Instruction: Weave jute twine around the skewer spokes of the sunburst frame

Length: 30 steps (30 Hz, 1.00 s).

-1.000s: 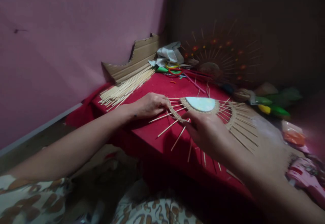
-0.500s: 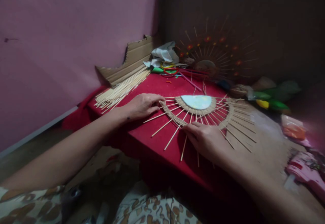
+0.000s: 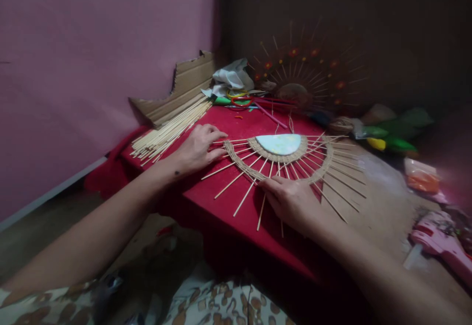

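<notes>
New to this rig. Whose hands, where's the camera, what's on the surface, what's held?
No robot: these are a person's bare hands. Every picture comes from one camera worn on the head, looking forward and down. A half-round frame of thin sticks lies partly on a red cloth, with a woven band and a pale half-disc. The right hand pinches the band; the left hand is at its left end, fingers parted. Beyond the left hand: a stick bundle and cut cardboard.

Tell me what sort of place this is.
Probably a home craft corner: a red-draped table with a bundle of thin sticks, a pink glue gun and torn cardboard by a painted wall.
</notes>
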Motion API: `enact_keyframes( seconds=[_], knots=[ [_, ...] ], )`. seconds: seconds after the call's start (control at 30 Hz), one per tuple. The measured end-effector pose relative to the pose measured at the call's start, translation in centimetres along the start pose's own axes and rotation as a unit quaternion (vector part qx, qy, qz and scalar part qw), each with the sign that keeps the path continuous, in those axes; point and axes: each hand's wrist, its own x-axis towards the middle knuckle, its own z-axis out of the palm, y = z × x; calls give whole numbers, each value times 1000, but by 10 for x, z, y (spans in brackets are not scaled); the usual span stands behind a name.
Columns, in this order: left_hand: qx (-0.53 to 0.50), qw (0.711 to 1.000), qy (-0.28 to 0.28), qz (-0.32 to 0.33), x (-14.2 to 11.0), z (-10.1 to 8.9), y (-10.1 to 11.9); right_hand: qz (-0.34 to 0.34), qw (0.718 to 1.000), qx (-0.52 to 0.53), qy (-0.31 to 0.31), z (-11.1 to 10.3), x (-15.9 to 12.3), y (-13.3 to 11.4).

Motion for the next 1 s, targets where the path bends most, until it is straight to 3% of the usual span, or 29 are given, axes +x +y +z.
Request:
enact_keyframes(
  seconds=[0.13,0.3,0.47,0.53,0.67,0.8,1.0],
  knots=[
    [29,998,-48,-8,-6,12,-2,-6,1000,7,7,2,-2,2],
    [47,998,-50,-1,-11,18,1,-12,1000,14,11,1,-2,3],
    [44,997,64,4,-16,8,24,-4,1000,4,-3,-2,-1,0],
    [9,996,81,22,-20,3,38,-7,1000,2,0,-3,-2,-1],
    [-51,998,27,27,-29,1,62,-10,1000,1,10,-2,-3,1],
    [-25,999,-23,28,-34,10,72,-20,999,9,28,0,-4,1],
    [78,994,-2,81,-36,22,77,-20,999,28,42,-1,-6,-1]
  ],
)
